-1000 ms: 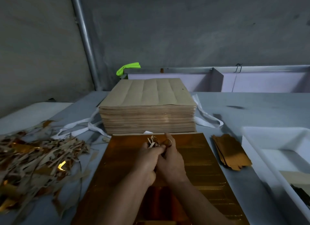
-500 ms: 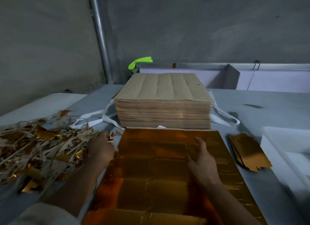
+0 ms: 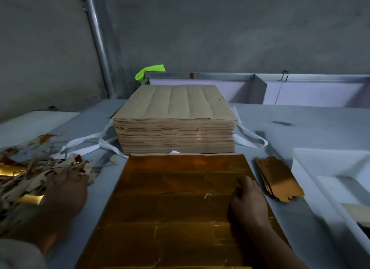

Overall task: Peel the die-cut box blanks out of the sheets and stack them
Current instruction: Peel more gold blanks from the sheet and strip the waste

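Observation:
A gold foil die-cut sheet [image 3: 176, 206] lies flat in front of me, its blank outlines visible. My right hand [image 3: 248, 202] rests on the sheet's right side, fingers curled at the edge of a blank; whether it pinches anything is unclear. My left hand [image 3: 66, 192] lies on the scrap pile [image 3: 26, 174] at the left, fingers spread over the strips. A small stack of peeled gold blanks [image 3: 278, 178] sits to the right of the sheet. Behind the sheet stands a tall stack of brown-backed sheets [image 3: 174, 118].
A white tray [image 3: 328, 162] sits at the right edge with something gold inside. White straps [image 3: 90, 144] trail from under the tall stack. Behind are a grey wall, a metal pole [image 3: 98, 42], white bins [image 3: 308, 90] and a green cloth [image 3: 149, 71].
Both hands were together over the sheet holding scrap bits. The left hand then swung left onto the scrap pile, and the right hand moved to the sheet's right side.

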A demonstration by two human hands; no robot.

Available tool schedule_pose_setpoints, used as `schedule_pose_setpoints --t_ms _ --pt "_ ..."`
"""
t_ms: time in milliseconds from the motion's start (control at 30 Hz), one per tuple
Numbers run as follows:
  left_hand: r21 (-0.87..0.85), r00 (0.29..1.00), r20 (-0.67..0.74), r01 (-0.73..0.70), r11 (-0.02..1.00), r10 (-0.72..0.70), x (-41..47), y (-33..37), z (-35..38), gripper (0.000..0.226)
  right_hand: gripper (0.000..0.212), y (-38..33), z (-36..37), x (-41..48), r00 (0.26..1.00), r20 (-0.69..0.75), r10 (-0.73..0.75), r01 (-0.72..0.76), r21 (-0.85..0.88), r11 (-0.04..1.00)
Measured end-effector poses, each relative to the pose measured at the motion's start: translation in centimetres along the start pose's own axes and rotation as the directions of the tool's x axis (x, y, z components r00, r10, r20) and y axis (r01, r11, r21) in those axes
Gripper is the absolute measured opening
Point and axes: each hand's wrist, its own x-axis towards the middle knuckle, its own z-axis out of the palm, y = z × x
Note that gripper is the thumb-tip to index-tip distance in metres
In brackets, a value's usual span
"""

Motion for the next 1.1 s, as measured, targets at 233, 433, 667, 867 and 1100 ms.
schedule_pose_setpoints --t_ms 233,433,667,867,1100 --pt "-0.238 0.993 -0.003 -0.113 0.965 0.116 2.3 3.0 -4.4 0.059 0.043 0.9 0.7 0.3 0.991 0.051 -0.121 0.128 -0.183 0.975" --pt "-0.522 0.969 -0.173 -0.242 0.818 0.176 -1.5 9.0 -9.8 0.045 0.041 1.0 1.3 0.6 0.952 0.202 -0.229 0.284 -0.310 0.907" --pt "-0.696 0.867 -0.054 -0.387 0.604 0.495 -7.2 21.7 -11.2 0.047 0.038 1.3 1.6 0.8 0.955 0.178 -0.236 0.283 -0.318 0.905" --pt "-0.801 0.914 0.034 -0.217 0.557 0.405 -7.8 24.4 -9.9 0.044 0.035 1.7 2.0 1.2 0.956 0.164 -0.244 0.284 -0.296 0.912" --pt "-0.856 0.924 0.055 -0.152 0.495 0.379 -7.6 24.2 -9.2 0.033 0.033 1.8 2.1 1.2 0.958 0.136 -0.252 0.282 -0.279 0.918"
